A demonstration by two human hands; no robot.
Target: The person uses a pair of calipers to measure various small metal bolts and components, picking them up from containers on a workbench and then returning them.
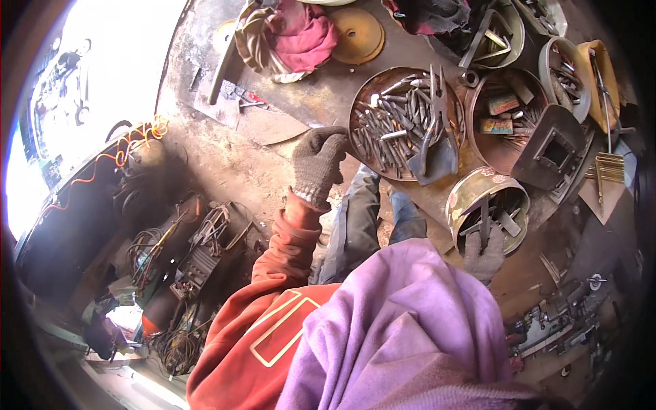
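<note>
My left hand (320, 162), in a grey knitted glove, is raised beside a round pan (358, 147) of drill bits (396, 119). Its fingers are curled together, and whatever may be between them cannot be made out. My right hand (484, 256), gloved the same way, is at the mouth of a patterned tin (459, 198) that lies tilted towards me. Between its fingers stands a dark flat metal strip (484, 215); other metal pieces (509, 222) lie inside the tin. Pliers (437, 102) with blue handles rest across the drill bits.
Beyond the tin are a pan (477, 130) with small boxes and rods, and a dark welding mask (550, 150). Pink cloth (301, 34) and yellowish discs (359, 34) lie at the far side. Wires and machine parts (198, 263) are on my left. Purple cloth (410, 321) covers my right arm.
</note>
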